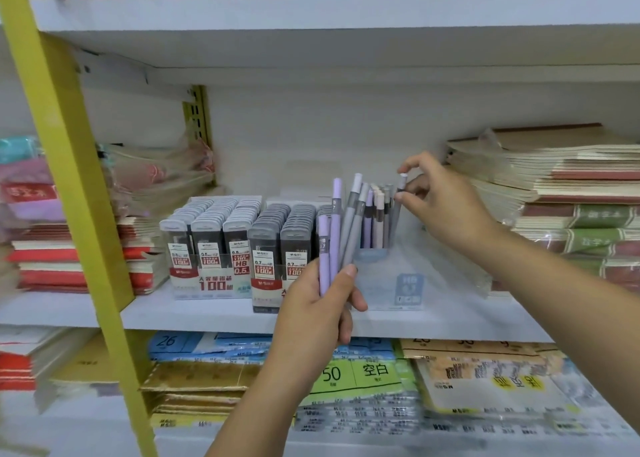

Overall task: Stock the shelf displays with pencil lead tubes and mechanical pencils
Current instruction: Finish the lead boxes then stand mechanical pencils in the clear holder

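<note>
I rate the mechanical pencils [337, 235] light, stiff, slick: left grip [320, 307] clasps a bunch by the lower barrels, right grip [446, 207], at 2 o'clock, pinches one's cap end in the display box [391, 283].

white shelf boards [311, 13] | yellow upright post [72, 179] | white back panel [329, 127] | even light

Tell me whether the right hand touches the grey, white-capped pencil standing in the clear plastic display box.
Touching. The head view shows the right hand with thumb and fingertips pinching the grey, white-capped pencil near its cap.
</note>
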`<action>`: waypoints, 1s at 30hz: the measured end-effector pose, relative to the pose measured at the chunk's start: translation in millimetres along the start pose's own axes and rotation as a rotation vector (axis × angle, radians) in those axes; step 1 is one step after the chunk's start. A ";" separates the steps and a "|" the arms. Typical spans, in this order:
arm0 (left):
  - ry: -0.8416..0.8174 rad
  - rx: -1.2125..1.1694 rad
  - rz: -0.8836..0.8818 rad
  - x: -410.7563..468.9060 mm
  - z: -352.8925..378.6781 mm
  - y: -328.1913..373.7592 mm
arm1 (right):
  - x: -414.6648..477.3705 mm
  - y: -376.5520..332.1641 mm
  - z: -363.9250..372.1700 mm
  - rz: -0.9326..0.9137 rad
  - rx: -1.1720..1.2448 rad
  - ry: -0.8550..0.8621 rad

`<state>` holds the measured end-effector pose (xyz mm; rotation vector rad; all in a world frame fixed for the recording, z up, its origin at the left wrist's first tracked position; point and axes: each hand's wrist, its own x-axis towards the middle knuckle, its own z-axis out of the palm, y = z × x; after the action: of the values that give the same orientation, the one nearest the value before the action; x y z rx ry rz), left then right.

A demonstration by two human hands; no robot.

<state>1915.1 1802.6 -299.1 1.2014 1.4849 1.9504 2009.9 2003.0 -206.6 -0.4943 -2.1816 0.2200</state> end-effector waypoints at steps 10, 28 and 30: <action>-0.003 0.015 -0.020 -0.3 4.6 -2.8 | -0.2 10.6 8.9 -0.035 -0.165 0.050; -0.029 -0.042 -0.072 -2.6 1.8 -6.5 | -47.3 -71.9 -13.2 0.237 0.805 0.036; -0.013 0.002 -0.050 -2.4 -1.1 -5.4 | -34.6 -62.0 -30.2 0.158 0.756 0.266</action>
<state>1914.6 1802.1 -305.0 1.1643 1.4964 1.9054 2036.0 1931.8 -192.9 -0.2385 -1.6379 0.9611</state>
